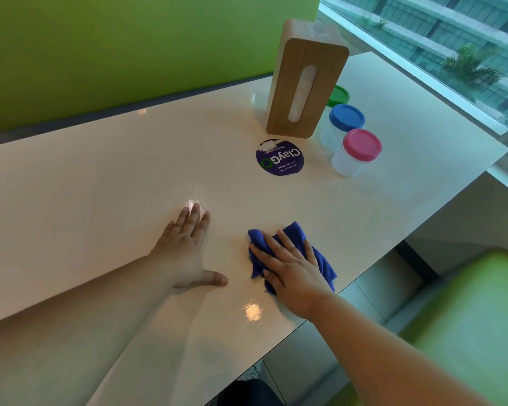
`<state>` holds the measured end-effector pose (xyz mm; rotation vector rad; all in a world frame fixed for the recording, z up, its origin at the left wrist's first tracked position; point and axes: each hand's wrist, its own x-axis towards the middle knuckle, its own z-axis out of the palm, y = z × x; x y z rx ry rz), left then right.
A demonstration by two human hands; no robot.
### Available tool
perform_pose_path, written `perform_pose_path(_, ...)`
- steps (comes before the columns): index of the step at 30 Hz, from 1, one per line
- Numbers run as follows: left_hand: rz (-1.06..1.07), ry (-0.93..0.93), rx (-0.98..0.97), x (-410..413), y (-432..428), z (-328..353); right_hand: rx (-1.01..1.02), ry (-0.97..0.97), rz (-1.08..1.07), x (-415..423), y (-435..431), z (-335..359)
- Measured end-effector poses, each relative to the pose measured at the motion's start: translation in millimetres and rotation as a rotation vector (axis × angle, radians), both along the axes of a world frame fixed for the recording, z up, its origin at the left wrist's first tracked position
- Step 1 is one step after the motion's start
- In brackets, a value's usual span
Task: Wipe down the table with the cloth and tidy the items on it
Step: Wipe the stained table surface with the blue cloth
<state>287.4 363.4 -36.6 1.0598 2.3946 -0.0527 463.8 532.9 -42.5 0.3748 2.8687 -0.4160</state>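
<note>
A crumpled blue cloth point(320, 260) lies on the glossy white table point(100, 186) near its front right edge. My right hand point(291, 266) presses flat on the cloth with straight, spread fingers. To its left my left hand point(188, 250) rests flat on the bare tabletop, fingers together and thumb out. At the back right stands a wooden tissue box point(304, 80) on end. Beside it, in a row, are three clear jars: a green-lidded jar point(339, 95) mostly hidden behind the box, a blue-lidded jar point(346, 117), and a pink-lidded jar point(361, 145).
A round purple sticker point(279, 159) is stuck on the table in front of the tissue box. A green wall point(115, 45) backs the table and a window point(452, 39) runs along the right. A green seat point(467, 317) sits below the table's right edge.
</note>
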Motion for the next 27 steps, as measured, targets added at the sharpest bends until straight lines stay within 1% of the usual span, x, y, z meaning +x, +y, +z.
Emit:
perform_pose_path(3,0.000,-0.009,-0.006,-1,0,-1,-0.023,0.004,-0.080,-13,21,-3)
perform_pose_path(4,0.002,-0.012,-0.006,-1,0,-1,-0.083,0.018,-0.134,-22,29,-4)
perform_pose_path(5,0.004,-0.013,-0.006,-1,0,-2,-0.204,0.068,-0.209,-30,32,-2)
perform_pose_path(7,0.002,-0.016,-0.010,-1,0,-1,-0.608,0.233,-0.450,-40,31,5)
perform_pose_path(8,-0.002,-0.015,-0.014,-1,0,-1,-0.800,0.285,-0.579,-41,26,10)
perform_pose_path(9,-0.005,-0.010,-0.016,-1,0,-1,-0.929,0.305,-0.658,-40,19,14)
perform_pose_path(10,-0.006,-0.006,-0.015,-1,0,-1,-0.975,0.300,-0.662,-37,11,17)
perform_pose_path(11,-0.006,-0.003,-0.013,-1,0,-1,-0.932,0.283,-0.591,-33,2,18)
perform_pose_path(12,-0.005,-0.002,-0.011,-1,0,0,-0.804,0.252,-0.455,-28,-6,16)
perform_pose_path(14,-0.003,-0.006,-0.003,0,1,0,-0.441,0.094,-0.129,-19,-23,9)
perform_pose_path(15,-0.007,-0.011,0.000,0,1,0,-0.266,0.020,-0.040,-15,-30,6)
perform_pose_path(16,-0.016,-0.018,-0.003,-1,2,2,-0.137,-0.010,-0.004,-12,-33,0)
perform_pose_path(17,-0.030,-0.029,-0.012,-2,1,4,-0.068,-0.006,-0.006,-12,-34,0)
perform_pose_path(20,-0.055,-0.077,-0.038,-9,-3,14,-0.033,-0.003,-0.082,-24,-29,-4)
perform_pose_path(22,-0.023,-0.057,-0.043,-10,-11,15,-0.004,-0.026,-0.089,-26,-35,-4)
perform_pose_path(25,0.058,-0.039,-0.026,-5,-26,8,0.011,-0.016,0.056,-6,-45,-4)
perform_pose_path(27,0.069,-0.053,-0.002,-4,-33,6,0.015,-0.011,0.119,2,-37,-6)
